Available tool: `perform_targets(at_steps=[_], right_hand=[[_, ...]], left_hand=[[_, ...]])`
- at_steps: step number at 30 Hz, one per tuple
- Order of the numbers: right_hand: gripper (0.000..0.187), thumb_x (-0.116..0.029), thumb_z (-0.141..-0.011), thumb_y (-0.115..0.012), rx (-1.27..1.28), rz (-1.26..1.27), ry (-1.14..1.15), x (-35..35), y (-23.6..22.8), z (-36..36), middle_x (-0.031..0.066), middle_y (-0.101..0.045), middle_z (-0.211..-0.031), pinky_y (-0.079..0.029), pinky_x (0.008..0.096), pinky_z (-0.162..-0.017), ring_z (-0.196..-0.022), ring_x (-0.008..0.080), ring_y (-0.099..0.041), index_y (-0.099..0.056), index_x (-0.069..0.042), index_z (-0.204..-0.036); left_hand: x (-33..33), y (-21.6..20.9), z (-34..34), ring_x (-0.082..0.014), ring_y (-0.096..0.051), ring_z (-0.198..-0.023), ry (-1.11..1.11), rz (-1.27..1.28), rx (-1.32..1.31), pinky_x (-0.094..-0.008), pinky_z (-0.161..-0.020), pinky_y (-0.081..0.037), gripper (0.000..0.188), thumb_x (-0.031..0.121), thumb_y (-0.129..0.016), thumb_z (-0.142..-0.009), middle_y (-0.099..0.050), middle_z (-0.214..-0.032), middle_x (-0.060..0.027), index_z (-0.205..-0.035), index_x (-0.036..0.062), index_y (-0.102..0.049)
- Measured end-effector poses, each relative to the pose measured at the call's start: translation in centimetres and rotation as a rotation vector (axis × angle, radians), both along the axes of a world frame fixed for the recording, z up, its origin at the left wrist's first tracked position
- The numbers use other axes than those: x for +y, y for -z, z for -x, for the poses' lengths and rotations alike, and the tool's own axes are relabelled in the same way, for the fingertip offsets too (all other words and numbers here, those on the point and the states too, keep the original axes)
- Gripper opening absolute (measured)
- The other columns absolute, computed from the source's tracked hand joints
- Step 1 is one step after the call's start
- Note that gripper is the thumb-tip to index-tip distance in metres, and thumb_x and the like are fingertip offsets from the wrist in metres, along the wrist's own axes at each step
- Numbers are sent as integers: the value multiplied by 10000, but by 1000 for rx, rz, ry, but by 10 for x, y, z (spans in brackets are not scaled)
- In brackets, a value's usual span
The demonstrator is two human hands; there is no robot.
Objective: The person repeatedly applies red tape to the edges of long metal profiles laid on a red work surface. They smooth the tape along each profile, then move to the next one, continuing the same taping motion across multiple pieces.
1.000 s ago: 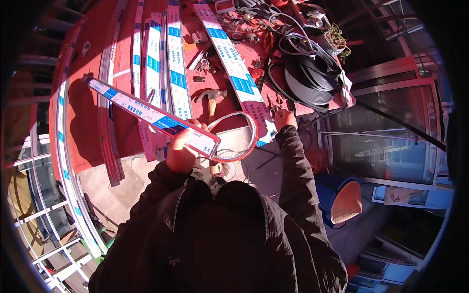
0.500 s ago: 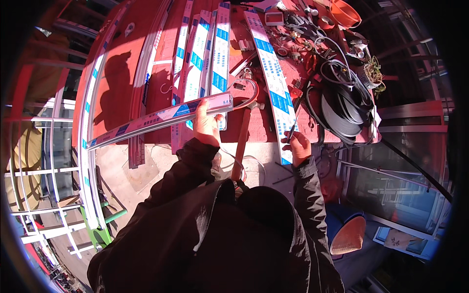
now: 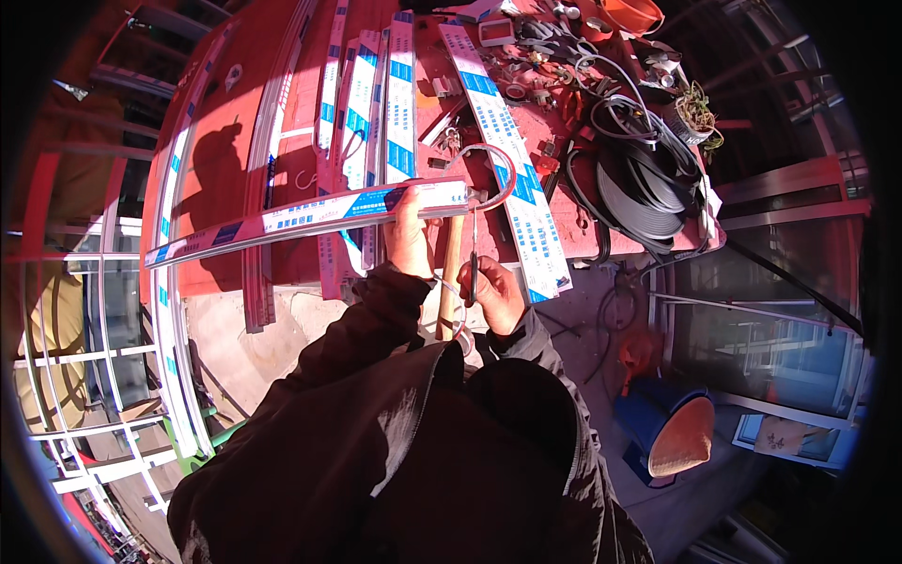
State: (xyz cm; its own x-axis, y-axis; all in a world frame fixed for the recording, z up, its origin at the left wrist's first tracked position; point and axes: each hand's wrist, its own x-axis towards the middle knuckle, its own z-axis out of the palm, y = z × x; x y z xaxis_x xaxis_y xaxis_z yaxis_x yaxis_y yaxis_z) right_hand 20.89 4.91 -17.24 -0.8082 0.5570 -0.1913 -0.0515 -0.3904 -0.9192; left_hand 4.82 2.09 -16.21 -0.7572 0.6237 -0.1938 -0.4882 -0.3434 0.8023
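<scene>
My left hand (image 3: 411, 240) is closed round a long profile bar (image 3: 310, 218) wrapped in white and blue film, near its right end. The bar lies tilted across the table's front, its far left end over another long profile. From its right end a thin pale strip (image 3: 513, 174) curls out in a loop. My right hand (image 3: 496, 296) is closed on a slim dark-handled tool (image 3: 474, 274), perhaps scissors. Its thin metal tip points up beside the bar's end and the strip; whether it touches them I cannot tell. A wooden hammer handle (image 3: 449, 282) shows between my hands.
Several film-covered profiles (image 3: 401, 103) lie lengthwise on the red table (image 3: 225, 85). Small hardware, a coil of black rubber strip (image 3: 648, 197) and an orange bowl (image 3: 632, 15) crowd its right side. A blue bucket (image 3: 662, 423) stands on the floor at right; metal frames stand at left.
My right hand has moved left with the slim tool, from beside the wide profile to the bar's right end. The bar has shifted slightly and tilts less; the view has turned a little.
</scene>
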Motion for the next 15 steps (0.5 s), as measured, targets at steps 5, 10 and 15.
perform_targets(at_steps=[5, 10, 15], right_hand=[[415, -406, -884, -590, 4, -98, 15, 3, -4, -4, -7, -517, -762, -384, 227, -631, -698, 75, -452, -554, 5, -928], [410, -389, -907, -553, -81, -191, -7, 1, -14, -1, 13, -526, -745, -398, 247, -619, -689, 86, -459, -551, 22, -920], [368, -338, -921, -545, -153, -220, 48, -18, 14, 6, 53, -556, -703, -427, 285, -618, -682, 112, -503, -580, 25, -871]], left_hand=[[5, 7, -9, -115, -535, -718, -43, -64, 2, -263, -637, -403, 235, 306, -585, -876, -587, -806, -18, -922, 77, -567], [2, 5, -11, -114, -535, -717, -63, -56, -32, -262, -632, -403, 243, 312, -582, -876, -596, -821, -22, -931, 75, -571], [-11, 14, 6, -127, -532, -741, -39, 7, 2, -273, -633, -395, 269, 333, -561, -880, -603, -852, -25, -952, 74, -569]])
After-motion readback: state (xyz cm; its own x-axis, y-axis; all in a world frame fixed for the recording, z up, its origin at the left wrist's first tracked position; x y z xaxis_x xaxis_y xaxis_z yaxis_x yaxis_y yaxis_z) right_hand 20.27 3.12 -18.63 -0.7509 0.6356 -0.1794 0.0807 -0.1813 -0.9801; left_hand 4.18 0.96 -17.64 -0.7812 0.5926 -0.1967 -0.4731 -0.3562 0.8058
